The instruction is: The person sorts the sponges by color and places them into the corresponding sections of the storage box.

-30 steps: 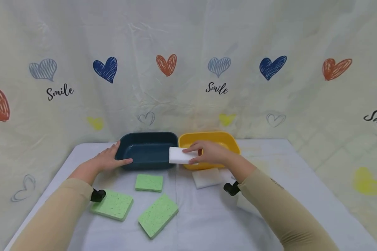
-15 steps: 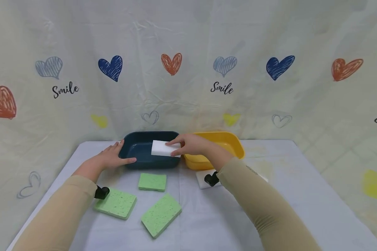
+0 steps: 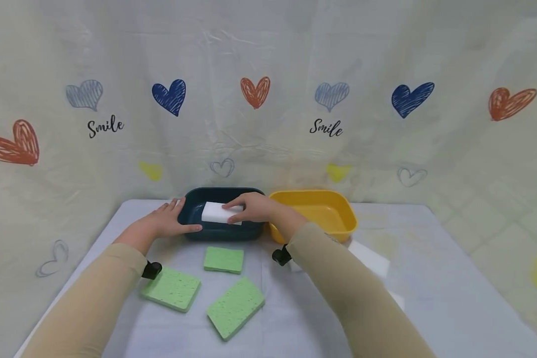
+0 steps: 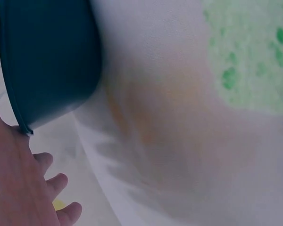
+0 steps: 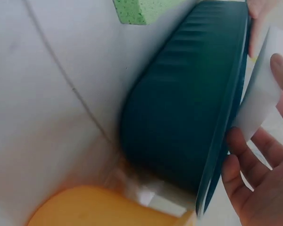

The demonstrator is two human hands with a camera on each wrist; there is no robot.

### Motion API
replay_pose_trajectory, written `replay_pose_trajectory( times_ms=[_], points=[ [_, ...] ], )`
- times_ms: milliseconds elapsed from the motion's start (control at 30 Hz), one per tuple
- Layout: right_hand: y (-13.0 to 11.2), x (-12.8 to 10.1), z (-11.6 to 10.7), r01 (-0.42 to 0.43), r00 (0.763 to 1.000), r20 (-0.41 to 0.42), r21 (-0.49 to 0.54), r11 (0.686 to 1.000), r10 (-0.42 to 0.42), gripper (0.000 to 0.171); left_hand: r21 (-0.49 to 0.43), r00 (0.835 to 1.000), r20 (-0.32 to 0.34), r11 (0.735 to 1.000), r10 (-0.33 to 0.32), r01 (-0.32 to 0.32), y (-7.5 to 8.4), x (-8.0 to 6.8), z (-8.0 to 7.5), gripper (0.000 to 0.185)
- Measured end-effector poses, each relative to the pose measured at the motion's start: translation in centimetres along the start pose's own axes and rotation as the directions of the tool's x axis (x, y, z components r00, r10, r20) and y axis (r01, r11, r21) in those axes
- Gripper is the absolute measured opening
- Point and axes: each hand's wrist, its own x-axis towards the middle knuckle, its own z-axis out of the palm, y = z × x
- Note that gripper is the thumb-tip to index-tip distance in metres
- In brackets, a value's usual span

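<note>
moving left since a second ago, the white block (image 3: pixel 214 212) is now hanging over the dark blue basin (image 3: pixel 223 233). the left hand (image 3: pixel 165 223), fingers spread, is resting against the basin's left end; the right hand (image 3: pixel 254 207) is pinching the block's right end, the rest projecting left. two printed words (image 3: pixel 106 126) above are reading "smile".

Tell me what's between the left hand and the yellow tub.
The head view shows the blue tub there, plus the right hand pinching a white sponge.
</note>
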Motion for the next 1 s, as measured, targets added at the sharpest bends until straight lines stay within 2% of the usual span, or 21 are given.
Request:
replay_pose_trajectory(
  times_ms=[200,500,800,1000],
  points=[
    [-0.5,1.9,0.8,-0.058,0.998,0.007,-0.023,0.998,0.058,0.049,-0.008,1.000,0.004,1.000,0.009,-0.009,-0.2,0.3,0.3,0.128],
    [-1.2,4.3,2.1,-0.119,0.992,0.040,-0.033,0.992,0.120,0.046,0.028,0.999,-0.033,0.999,0.026,-0.025,-0.5,0.7,0.5,0.126],
    [-1.8,5.2,2.9,-0.131,0.989,0.069,-0.032,0.991,0.133,0.045,0.026,0.998,-0.055,0.999,0.025,-0.024,-0.7,0.8,0.6,0.127],
    [-2.4,5.9,3.3,-0.120,0.990,0.064,-0.044,0.992,0.122,0.047,0.000,0.999,-0.041,1.000,0.029,-0.029,-1.0,0.7,0.4,0.127]
  ],
)
